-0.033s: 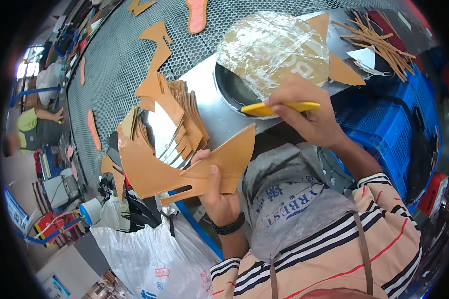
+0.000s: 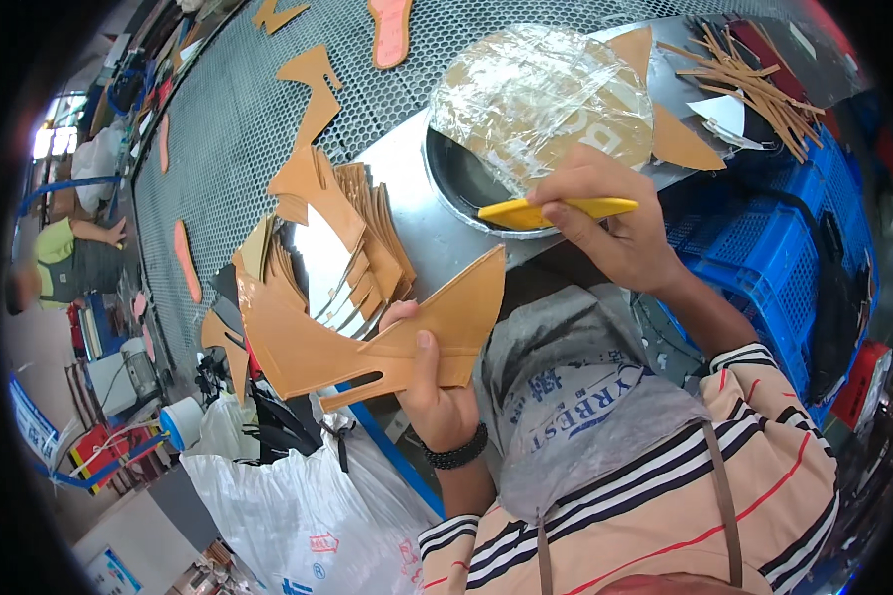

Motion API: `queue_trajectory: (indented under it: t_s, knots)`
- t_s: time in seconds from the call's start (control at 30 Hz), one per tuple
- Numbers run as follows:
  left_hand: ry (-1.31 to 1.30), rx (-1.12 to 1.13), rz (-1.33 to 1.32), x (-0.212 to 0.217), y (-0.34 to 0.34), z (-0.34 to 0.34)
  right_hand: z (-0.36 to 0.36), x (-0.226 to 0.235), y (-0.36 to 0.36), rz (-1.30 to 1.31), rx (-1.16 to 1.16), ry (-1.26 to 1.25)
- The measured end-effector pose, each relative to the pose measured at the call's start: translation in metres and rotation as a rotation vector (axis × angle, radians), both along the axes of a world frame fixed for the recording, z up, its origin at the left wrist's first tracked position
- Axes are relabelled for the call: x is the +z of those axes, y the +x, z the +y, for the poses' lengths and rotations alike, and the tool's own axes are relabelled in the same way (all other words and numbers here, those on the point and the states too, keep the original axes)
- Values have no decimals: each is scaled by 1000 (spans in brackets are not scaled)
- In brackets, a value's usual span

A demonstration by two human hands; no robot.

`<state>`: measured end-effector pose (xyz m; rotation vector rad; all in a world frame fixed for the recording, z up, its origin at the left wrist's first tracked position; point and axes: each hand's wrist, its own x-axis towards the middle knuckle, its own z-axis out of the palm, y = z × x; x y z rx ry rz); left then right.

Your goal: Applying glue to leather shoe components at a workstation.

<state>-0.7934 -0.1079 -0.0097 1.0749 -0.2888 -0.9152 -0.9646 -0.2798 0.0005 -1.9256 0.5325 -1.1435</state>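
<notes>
Bright, even daylight; glare is seen on the plastic wrap (image 2: 541, 94); edges are bent and vignetted black by fisheye.

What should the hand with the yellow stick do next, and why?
Probably dip the yellow stick into the dark round pan. The right hand holds the stick right at the pan's rim, its tip pointing in. The left hand holds a tan leather piece up and ready nearby. Clear plastic wrap covers only part of the pan.
</notes>
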Motion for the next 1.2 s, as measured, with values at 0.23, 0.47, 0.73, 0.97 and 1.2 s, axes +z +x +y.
queue_trajectory:
  t_s: [0.23,0.47,0.73,0.97,1.2]
  knots:
    - [-2,18,26,-2,-3,1,29,-5,3,-178,-49,215]
    - [-18,9,38,-1,-7,0,36,-5,-1,-156,-54,60]
    - [-39,1,33,-5,-10,2,23,-2,-7,-54,-135,-88]
    - [5,52,55,3,4,4,17,-5,-12,-255,-336,204]
    - [56,-16,-300,44,125,-47,17,-1,-7,-244,-236,113]
